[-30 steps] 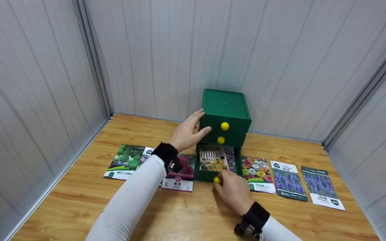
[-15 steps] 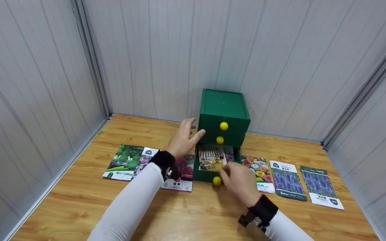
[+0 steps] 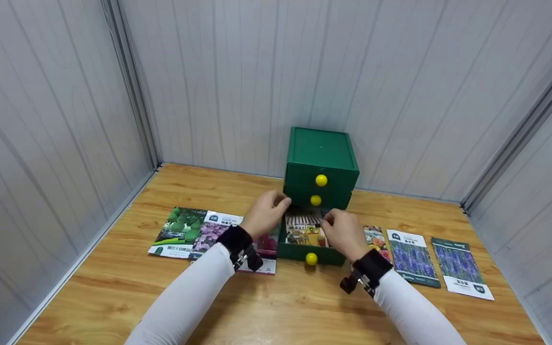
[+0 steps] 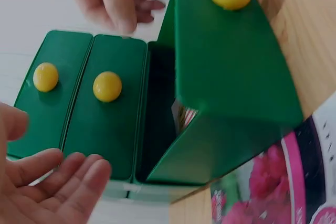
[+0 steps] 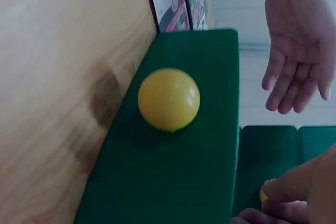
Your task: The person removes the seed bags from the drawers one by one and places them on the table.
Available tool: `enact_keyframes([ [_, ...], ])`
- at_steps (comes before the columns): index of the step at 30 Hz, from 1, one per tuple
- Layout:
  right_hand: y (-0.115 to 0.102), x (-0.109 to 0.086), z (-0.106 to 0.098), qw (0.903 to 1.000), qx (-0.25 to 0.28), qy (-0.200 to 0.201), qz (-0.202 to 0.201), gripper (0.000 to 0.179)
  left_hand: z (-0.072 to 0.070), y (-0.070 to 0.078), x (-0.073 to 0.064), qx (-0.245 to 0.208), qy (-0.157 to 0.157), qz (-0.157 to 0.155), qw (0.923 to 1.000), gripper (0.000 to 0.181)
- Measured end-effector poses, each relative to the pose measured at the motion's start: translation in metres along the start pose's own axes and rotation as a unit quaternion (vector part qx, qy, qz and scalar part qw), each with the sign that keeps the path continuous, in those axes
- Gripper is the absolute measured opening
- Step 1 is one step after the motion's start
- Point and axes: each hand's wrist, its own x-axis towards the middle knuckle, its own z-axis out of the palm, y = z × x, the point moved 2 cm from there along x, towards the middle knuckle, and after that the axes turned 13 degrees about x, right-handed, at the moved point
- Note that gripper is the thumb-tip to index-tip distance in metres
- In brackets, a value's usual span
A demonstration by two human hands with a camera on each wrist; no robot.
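Observation:
A small green cabinet [image 3: 321, 148] has its bottom drawer [image 3: 295, 251] pulled out, the yellow knob [image 3: 311, 258] on its front untouched. Inside lies a picture packet [image 3: 304, 232] with a striped awning and yellow furniture. My left hand [image 3: 264, 213] hovers at the drawer's left rear corner; its fingers look relaxed and bare in the left wrist view. Over the drawer's right side is my right hand [image 3: 345, 232], fingers loosely bent, holding nothing. In the right wrist view its fingertips overlap an upper yellow knob [image 5: 263, 195].
Left of the drawer lie seed packets: one with green trees [image 3: 180, 227], one with pink-purple flowers [image 3: 211, 235], one with magenta flowers [image 3: 269, 244]. To its right are a rose packet [image 3: 376, 242] and two lavender packets [image 3: 411, 258]. White panel walls [image 3: 237, 86] enclose the wooden table [image 3: 276, 311].
My right hand has let go of the bottom knob and moved up over the drawer. My left hand has come down from the cabinet's side to the drawer's left edge. The drawer stays out.

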Motion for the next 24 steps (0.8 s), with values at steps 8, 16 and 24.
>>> enact_keyframes([
  [8, 0.007, 0.018, 0.008, 0.9977, -0.002, -0.043, 0.053, 0.017, 0.014, 0.009, -0.004, 0.020, -0.077, -0.042, 0.9960, 0.037],
  [16, 0.011, 0.023, 0.012, 0.9967, 0.000, -0.054, 0.060, 0.022, 0.019, 0.020, -0.002, 0.039, -0.125, -0.071, 0.9888, 0.038],
  [24, 0.018, 0.029, 0.015, 0.9962, -0.004, -0.056, 0.067, 0.018, 0.031, 0.035, 0.001, -0.012, -0.168, -0.129, 0.9773, 0.059],
])
